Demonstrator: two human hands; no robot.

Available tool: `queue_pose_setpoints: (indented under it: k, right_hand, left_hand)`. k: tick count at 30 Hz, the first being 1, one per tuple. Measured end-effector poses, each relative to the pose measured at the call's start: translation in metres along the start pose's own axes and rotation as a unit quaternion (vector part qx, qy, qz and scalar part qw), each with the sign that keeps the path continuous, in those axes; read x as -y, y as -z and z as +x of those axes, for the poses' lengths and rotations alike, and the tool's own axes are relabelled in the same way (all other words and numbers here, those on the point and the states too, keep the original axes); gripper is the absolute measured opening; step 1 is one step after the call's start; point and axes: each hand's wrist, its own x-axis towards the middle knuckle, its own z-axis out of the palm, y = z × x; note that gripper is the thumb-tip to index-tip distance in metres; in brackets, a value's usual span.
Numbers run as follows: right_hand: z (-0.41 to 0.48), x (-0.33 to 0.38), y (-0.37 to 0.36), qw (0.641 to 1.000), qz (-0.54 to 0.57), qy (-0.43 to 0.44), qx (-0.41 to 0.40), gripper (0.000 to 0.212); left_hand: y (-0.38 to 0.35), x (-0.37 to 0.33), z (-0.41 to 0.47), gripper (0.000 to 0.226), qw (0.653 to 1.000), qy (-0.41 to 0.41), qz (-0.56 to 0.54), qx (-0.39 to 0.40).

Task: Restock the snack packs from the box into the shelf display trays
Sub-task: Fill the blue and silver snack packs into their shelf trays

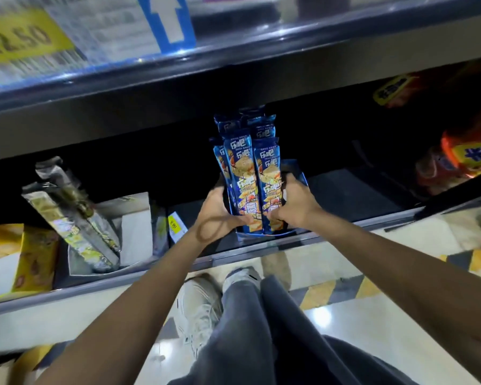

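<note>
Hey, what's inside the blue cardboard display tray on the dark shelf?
The blue cardboard display tray holds tall blue snack packs standing upright, two in front, more behind. The left hand, right hand and front packs cover its floor.

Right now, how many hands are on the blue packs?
2. The left hand grips the packs at their lower left; the right hand grips their lower right.

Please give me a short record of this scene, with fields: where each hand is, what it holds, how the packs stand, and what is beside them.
left hand: grips blue snack packs at their lower left
right hand: grips the same packs at their lower right
packs: upright, in rows, inside blue display tray
to the left: silver packs leaning in grey tray
to the right: orange packs, blurred
</note>
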Motion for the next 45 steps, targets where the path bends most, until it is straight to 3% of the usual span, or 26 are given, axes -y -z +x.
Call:
queue_pose_setpoints:
  k: [4, 9, 15, 23, 30, 34, 40, 45]
  right_hand:
    - [0.012, 0.004, 0.004, 0.997, -0.034, 0.019, 0.065, 0.068]
    - [0.014, 0.006, 0.005, 0.992, -0.042, 0.044, 0.108, 0.066]
    - [0.009, -0.005, -0.004, 0.995, 0.034, 0.066, 0.065, 0.075]
    - [0.0, -0.01, -0.009, 0.994, 0.01, 0.112, -0.017, 0.063]
    - [-0.002, -0.005, -0.009, 0.995, -0.04, 0.097, -0.005, 0.063]
    - [-0.002, -0.005, -0.009, 0.997, -0.04, 0.072, 0.0, 0.063]
    - [-0.002, -0.002, -0.002, 0.997, -0.029, 0.061, 0.029, 0.063]
    - [-0.011, 0.006, 0.009, 0.998, -0.029, 0.047, 0.042, 0.046]
  left_hand:
    - [0.006, -0.001, 0.006, 0.053, 0.996, 0.005, -0.044, 0.082]
    - [0.016, 0.008, 0.007, 0.058, 0.992, 0.001, -0.034, 0.12]
    - [0.02, 0.004, 0.006, 0.062, 0.99, 0.027, 0.11, 0.085]
    - [0.004, -0.007, -0.002, 0.066, 0.982, 0.046, 0.184, 0.015]
    - [0.001, -0.01, 0.001, 0.076, 0.948, 0.078, 0.308, -0.026]
    - [-0.003, -0.006, 0.003, 0.068, 0.95, 0.061, 0.304, -0.035]
    - [0.003, 0.0, 0.008, 0.077, 0.962, 0.043, 0.268, -0.01]
    - [0.007, -0.004, 0.0, 0.092, 0.969, 0.051, 0.241, -0.01]
